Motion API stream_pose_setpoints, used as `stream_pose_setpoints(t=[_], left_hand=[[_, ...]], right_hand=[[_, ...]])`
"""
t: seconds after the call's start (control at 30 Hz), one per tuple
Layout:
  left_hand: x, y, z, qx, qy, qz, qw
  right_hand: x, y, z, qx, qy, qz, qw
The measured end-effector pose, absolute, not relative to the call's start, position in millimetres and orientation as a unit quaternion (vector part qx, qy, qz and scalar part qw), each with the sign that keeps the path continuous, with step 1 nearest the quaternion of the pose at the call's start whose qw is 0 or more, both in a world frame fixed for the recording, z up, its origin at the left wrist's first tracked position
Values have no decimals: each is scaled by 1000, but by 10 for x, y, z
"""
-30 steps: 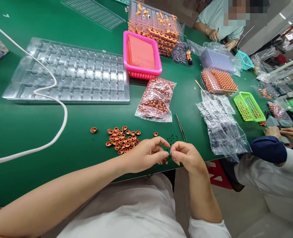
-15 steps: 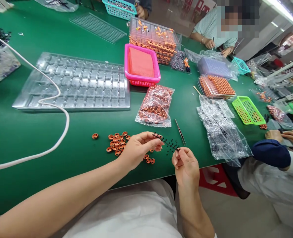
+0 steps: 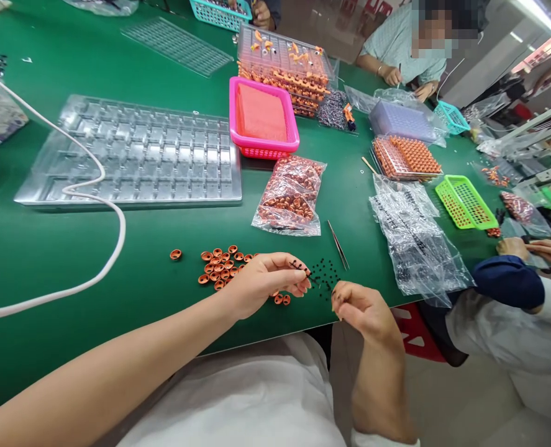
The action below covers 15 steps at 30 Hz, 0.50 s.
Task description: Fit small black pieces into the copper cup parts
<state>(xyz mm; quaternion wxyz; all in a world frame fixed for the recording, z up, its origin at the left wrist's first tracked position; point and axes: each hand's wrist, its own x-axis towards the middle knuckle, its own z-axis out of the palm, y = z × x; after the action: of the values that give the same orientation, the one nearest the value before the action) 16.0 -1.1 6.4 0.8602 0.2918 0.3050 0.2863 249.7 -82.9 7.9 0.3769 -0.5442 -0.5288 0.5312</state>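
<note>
My left hand (image 3: 268,279) pinches a black plastic sprue strip (image 3: 298,267) lined with small black knobs, held over the green table. Just right of it, my right hand (image 3: 361,307) is curled with its fingertips together, apart from the strip; whatever is between the fingers is too small to make out. Loose small black pieces (image 3: 326,270) are scattered on the table between and beyond the hands. Orange cup-shaped parts (image 3: 217,267) lie in a group left of and partly behind my left hand. Metal tweezers (image 3: 338,244) rest just past the black pieces.
A clear bag of orange parts (image 3: 291,195) lies ahead, with a pink basket (image 3: 296,138) behind it. On the left are a clear moulded tray (image 3: 135,155) and a white cable (image 3: 119,233). Plastic bags (image 3: 410,239) and a green basket (image 3: 466,202) stand right, near a co-worker's sleeve (image 3: 508,285).
My right hand has come off the strip's end and turned, its wrist shifting right. The strip now shows mostly at my left fingertips. The whole view has shifted slightly.
</note>
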Motion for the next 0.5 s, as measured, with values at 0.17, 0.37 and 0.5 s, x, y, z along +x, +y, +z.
stream_pose_setpoints(t=[0.17,0.37,0.5], left_hand=[[143,16,84,299,307,267,863],[224,-91,32,374,312,155,860],[247,-159,0,480,338,149,796]], right_hand=[[2710,-779,219,-462,-626,570,265],[2358,-732,95,-584,-492,505,401],[2144,-676,48,-572,-482,529,401]])
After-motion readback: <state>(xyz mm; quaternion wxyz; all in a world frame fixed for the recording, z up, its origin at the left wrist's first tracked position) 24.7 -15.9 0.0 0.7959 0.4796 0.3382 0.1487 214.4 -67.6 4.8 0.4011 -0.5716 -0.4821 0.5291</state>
